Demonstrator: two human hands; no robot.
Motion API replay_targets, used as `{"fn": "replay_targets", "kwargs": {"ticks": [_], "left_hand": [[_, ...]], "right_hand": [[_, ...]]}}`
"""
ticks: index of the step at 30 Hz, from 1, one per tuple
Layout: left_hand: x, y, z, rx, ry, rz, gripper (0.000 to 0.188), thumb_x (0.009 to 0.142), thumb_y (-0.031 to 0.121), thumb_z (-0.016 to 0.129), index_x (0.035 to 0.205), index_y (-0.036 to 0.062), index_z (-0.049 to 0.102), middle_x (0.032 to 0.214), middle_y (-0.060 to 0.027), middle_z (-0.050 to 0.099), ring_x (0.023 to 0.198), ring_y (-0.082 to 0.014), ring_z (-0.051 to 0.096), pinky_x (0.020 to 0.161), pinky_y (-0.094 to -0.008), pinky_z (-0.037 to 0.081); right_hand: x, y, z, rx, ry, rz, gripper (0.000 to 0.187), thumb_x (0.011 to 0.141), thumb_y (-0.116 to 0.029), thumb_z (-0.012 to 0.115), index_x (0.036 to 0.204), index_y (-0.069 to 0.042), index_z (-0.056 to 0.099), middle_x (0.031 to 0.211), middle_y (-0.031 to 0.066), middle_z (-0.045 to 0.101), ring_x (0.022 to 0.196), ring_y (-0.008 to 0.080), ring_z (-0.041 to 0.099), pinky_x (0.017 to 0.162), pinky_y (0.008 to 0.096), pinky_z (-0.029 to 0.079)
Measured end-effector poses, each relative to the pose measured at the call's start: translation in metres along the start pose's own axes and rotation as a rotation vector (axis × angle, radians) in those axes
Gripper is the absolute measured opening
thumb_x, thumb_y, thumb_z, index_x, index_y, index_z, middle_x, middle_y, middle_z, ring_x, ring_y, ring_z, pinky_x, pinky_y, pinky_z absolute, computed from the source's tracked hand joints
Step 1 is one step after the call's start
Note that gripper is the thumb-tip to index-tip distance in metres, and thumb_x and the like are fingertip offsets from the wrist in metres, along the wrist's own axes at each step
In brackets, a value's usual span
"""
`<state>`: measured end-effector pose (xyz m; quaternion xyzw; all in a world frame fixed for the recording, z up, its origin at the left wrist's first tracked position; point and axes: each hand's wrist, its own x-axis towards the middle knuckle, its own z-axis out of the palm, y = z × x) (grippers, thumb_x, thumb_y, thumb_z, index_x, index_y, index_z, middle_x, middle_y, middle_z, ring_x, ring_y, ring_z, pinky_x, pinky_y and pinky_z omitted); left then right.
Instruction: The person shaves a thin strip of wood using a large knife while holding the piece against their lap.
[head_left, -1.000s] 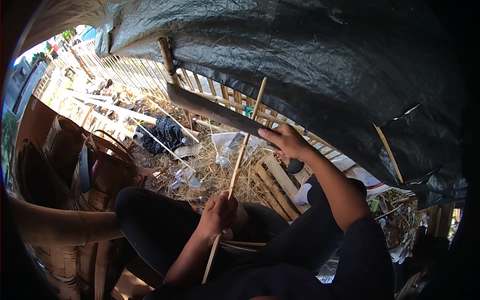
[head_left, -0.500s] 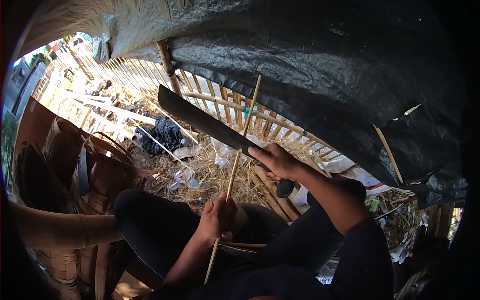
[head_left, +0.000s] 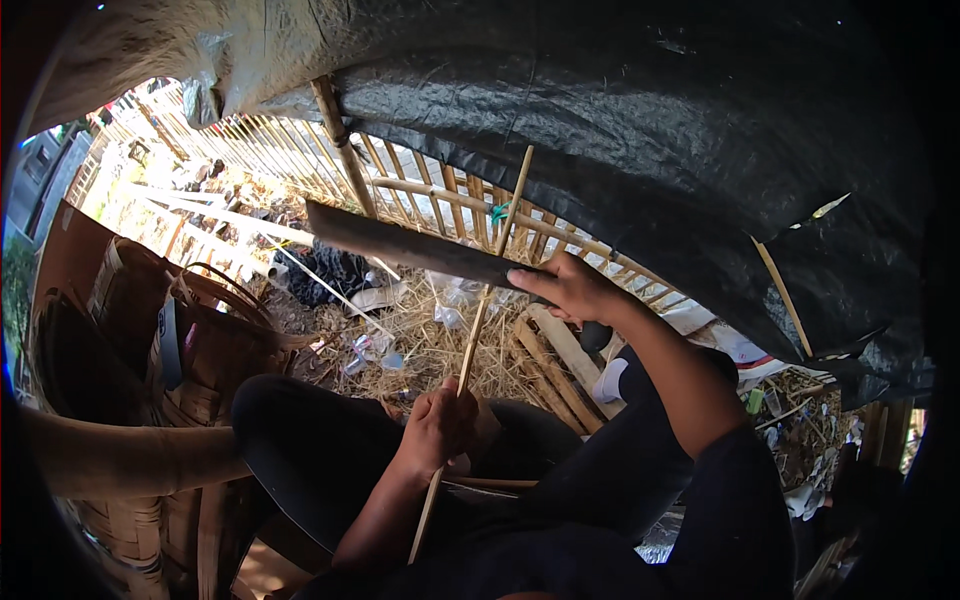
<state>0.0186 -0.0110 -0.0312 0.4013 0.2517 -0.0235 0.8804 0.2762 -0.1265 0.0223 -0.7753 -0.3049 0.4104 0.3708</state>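
Observation:
My left hand (head_left: pixel 438 428) is closed around the lower part of a thin bamboo strip (head_left: pixel 470 350), which slants up and away from my lap. In my right hand (head_left: pixel 565 288) is a machete (head_left: pixel 410 248), gripped by its dark handle with the thumb laid along the base of the blade. The long, dark, broad blade points to the far left and crosses the strip above my left hand. Blade and strip meet close to my right thumb; whether the edge bites into the strip cannot be made out.
A woven bamboo basket (head_left: pixel 215 340) stands at the left, near a thick bamboo pole (head_left: pixel 140 460). Dry straw and shavings (head_left: pixel 430 345) cover the ground, with wood pieces (head_left: pixel 565 370) by my foot. Behind run a bamboo slat fence (head_left: pixel 440 205) and a black tarp (head_left: pixel 640 150) overhead.
My right hand has moved slightly up and to the right. The machete blade has tipped flatter, its tip lower and a little further left. My left hand keeps its hold on the strip.

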Motion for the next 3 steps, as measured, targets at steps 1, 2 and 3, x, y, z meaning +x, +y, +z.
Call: {"fn": "replay_targets", "kwargs": {"ticks": [1,2,3], "left_hand": [[0.007,-0.006,-0.011,-0.003,-0.112,-0.005,0.048,0.101,0.051,0.036,0.074,0.0124,0.045,0.061,0.0012,0.042,0.042,-0.0119,0.038,0.034,-0.0267,0.028],[0.016,-0.015,-0.022,-0.006,-0.225,-0.009,0.046,0.099,0.053,0.037,0.079,0.0125,0.046,0.065,-0.0013,0.046,0.042,-0.0163,0.042,0.031,-0.0304,0.03],[0.023,-0.021,-0.031,-0.085,-0.215,-0.066,0.048,0.097,0.056,0.042,0.079,0.0115,0.046,0.064,-0.0033,0.045,0.046,-0.02,0.045,0.034,-0.0307,0.033]], "right_hand": [[0.0,0.005,-0.006,0.096,-0.002,0.074,0.054,0.092,-0.057,0.055,0.096,-0.003,0.061,0.048,-0.0012,0.041,0.036,0.007,0.04,0.035,0.0236,0.032],[-0.003,0.008,-0.005,0.156,-0.004,0.056,0.054,0.093,-0.056,0.054,0.106,-0.003,0.058,0.048,-0.0009,0.041,0.035,0.0074,0.04,0.034,0.0238,0.032],[-0.005,0.009,0.008,0.221,-0.012,0.037,0.056,0.094,-0.055,0.053,0.116,-0.003,0.054,0.048,-0.0006,0.041,0.034,0.0079,0.04,0.033,0.0239,0.032]]}}
